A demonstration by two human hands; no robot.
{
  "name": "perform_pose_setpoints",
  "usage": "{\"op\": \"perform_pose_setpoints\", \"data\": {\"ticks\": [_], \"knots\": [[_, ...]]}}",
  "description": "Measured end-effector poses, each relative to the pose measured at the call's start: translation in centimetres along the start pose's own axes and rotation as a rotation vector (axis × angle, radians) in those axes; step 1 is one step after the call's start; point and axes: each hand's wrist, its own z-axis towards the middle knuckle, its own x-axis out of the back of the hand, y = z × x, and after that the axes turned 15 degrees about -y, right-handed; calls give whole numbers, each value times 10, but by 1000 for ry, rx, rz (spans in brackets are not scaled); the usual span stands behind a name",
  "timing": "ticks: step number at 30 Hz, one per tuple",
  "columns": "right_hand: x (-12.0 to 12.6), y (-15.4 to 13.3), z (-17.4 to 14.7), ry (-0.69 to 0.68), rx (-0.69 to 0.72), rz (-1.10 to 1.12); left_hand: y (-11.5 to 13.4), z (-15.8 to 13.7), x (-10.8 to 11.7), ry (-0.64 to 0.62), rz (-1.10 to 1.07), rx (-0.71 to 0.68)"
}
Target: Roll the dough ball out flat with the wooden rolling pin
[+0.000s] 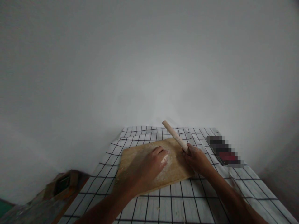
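Observation:
My right hand (195, 157) is wrapped round the near end of a pale wooden rolling pin (174, 134). The pin tilts up and away to the left, its far end raised above the board. Over the middle of the wooden board (130, 155), my left hand (153, 163) has its fingers curled round a small whitish piece of dough (165, 159). Most of the dough is hidden by the fingers. White flour is spread on the board around this hand.
A white tablecloth with a black grid (154, 205) covers the table, with crumbs near its front. At the right edge lies a dark, pixelated flat object (223, 151). A cardboard box (63, 185) stands low at the left. A pale wall rises behind the table.

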Motion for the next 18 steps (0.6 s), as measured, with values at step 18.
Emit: {"op": "perform_pose_setpoints", "data": {"ticks": [18], "knots": [[2,-1,-2,-17,6,14,-25,24,6,-3,-872,-97]]}}
